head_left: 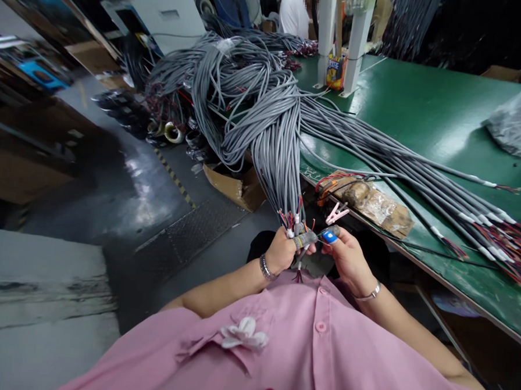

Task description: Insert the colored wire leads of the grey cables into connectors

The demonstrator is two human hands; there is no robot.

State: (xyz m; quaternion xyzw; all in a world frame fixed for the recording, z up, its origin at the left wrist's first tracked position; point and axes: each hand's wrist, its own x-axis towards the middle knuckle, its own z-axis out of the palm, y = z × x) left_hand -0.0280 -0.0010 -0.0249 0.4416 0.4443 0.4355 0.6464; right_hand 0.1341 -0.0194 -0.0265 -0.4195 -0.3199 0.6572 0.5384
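My left hand [284, 251] is closed around the ends of a bundle of grey cables [280, 155], just in front of my shirt. Grey covers are on some of its fingers. Coloured wires [289, 220] stick up beside its knuckles, and one white-banded cable end hangs below it. Close by on the right, my right hand [349, 255] is closed in a pinch, with blue [329, 236] at its thumb tip. What sits between those fingertips is too small to make out. A pink clip [337, 214] is just above this hand, at the table edge.
More grey cables [385, 149] with stripped, coloured ends lie across the green table [426, 105]. A taped wooden board [371, 206] rests at its edge. A plastic bag [520, 124] is at right, a cardboard box [239, 188] below the table, and a person [294, 13] beyond.
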